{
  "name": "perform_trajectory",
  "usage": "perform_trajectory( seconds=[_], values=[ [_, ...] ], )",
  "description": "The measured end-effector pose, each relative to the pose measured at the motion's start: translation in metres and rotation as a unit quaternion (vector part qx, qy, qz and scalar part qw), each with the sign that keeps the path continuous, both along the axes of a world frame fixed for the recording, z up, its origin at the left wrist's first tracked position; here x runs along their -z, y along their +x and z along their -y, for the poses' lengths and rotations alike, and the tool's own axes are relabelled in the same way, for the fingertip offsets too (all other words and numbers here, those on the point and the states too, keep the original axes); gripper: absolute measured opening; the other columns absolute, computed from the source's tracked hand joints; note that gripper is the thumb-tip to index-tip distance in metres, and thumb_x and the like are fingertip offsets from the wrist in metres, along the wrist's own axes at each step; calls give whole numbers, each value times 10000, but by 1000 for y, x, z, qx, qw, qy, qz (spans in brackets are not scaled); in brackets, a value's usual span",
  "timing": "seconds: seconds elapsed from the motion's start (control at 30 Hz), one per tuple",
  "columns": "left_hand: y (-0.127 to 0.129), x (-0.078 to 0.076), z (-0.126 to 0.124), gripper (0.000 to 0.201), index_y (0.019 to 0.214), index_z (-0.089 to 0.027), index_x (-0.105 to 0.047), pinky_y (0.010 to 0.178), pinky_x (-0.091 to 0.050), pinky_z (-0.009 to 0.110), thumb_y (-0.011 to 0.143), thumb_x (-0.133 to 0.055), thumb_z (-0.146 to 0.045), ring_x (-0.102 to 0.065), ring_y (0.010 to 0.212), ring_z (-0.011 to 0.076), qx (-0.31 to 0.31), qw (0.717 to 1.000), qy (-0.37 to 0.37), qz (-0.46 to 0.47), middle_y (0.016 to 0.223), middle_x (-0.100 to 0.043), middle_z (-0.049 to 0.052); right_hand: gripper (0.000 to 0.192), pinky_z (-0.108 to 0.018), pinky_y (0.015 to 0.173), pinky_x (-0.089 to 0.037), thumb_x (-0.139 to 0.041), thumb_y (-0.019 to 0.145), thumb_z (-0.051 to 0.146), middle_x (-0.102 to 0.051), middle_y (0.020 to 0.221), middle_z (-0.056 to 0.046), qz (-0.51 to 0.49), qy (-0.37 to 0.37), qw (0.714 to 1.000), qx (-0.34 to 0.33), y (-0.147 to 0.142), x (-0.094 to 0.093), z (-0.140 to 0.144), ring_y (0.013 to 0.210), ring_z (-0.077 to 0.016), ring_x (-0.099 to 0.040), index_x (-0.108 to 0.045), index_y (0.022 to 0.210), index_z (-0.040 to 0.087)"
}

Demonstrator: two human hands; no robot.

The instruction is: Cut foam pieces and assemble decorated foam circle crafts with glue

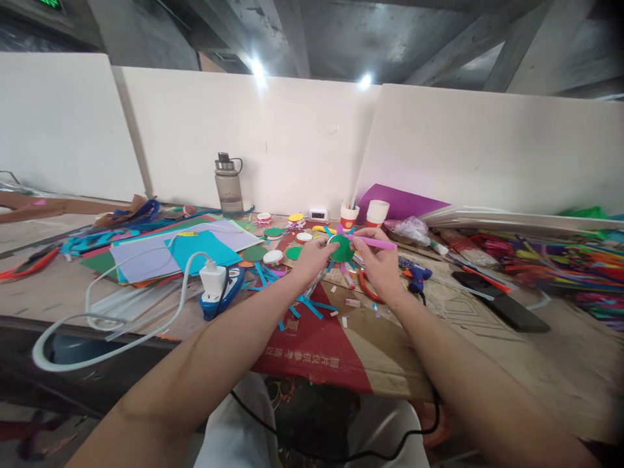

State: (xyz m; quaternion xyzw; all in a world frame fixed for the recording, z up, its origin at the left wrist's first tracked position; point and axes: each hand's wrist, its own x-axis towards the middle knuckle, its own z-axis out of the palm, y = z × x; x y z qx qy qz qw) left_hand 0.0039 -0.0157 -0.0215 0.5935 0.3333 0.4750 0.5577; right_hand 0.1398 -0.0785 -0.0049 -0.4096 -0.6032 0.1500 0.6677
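Near the middle of the table my left hand (pixel 316 259) pinches the edge of a green paper disc (pixel 342 248) with blue and purple strips sticking out around it. At the disc's other side my right hand (pixel 379 260) is closed on a long pink strip (pixel 374 243), whose free end points right. Whether the strip touches the disc is hidden by my fingers. Around my hands lie a white round piece (pixel 273 258), another green disc (pixel 255 253) and loose blue paper strips (pixel 308 305). Small paper scraps (pixel 353 303) dot the cardboard below.
Coloured paper sheets (pixel 146 257) and a power strip (pixel 221 292) with a white cable lie left. A water bottle (pixel 229 188) and paper cups (pixel 377 212) stand behind. To the right are a blue glue gun (pixel 416 278), a black phone (pixel 502 302) and bundled coloured sticks (pixel 546 260).
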Motion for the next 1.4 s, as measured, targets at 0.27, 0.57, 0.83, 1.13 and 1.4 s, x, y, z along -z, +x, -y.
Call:
perform_trajectory(
  seconds=[0.27, 0.57, 0.83, 1.13, 1.4],
  values=[
    [0, -3, 1, 208, 858, -148, -697, 610, -502, 243, 776, -687, -339, -606, 613, 130, 4, 1000, 10, 21, 679, -652, 20, 179, -319, 756, -491, -637, 850, 393, -657, 898, -41, 13, 6, 1000, 0, 4, 4, -4, 833, -182, -611, -637, 889, 218],
    [1, -2, 0, 198, 841, -151, -702, 657, -502, 253, 758, -698, -331, -610, 665, 137, -1, 999, 34, 14, 739, -672, 20, 135, -334, 825, -489, -631, 869, 351, -664, 908, -36, 56, 25, 998, 17, 4, 9, -6, 881, -190, -624, -650, 907, 223],
    [2, -1, 0, 199, 830, -153, -681, 634, -502, 235, 759, -699, -337, -575, 612, 110, 17, 999, 30, 23, 691, -627, 1, 139, -348, 845, -501, -620, 882, 348, -686, 920, -46, 100, 49, 993, 43, 3, 7, -3, 907, -198, -643, -654, 913, 218],
    [3, -5, 5, 200, 799, -152, -645, 589, -498, 224, 734, -711, -329, -532, 586, 94, 22, 998, 49, 33, 664, -573, -12, 115, -358, 832, -515, -634, 874, 319, -692, 907, -38, 107, 76, 990, 44, 4, 10, -5, 894, -197, -654, -665, 919, 218],
    [2, -9, 9, 195, 820, -156, -629, 530, -438, 206, 750, -647, -337, -497, 581, 94, 1, 997, 75, -13, 686, -551, -12, 120, -355, 825, -516, -626, 883, 321, -695, 907, -43, 122, 79, 988, 55, 4, 8, -4, 895, -195, -653, -665, 923, 214]
  ],
)
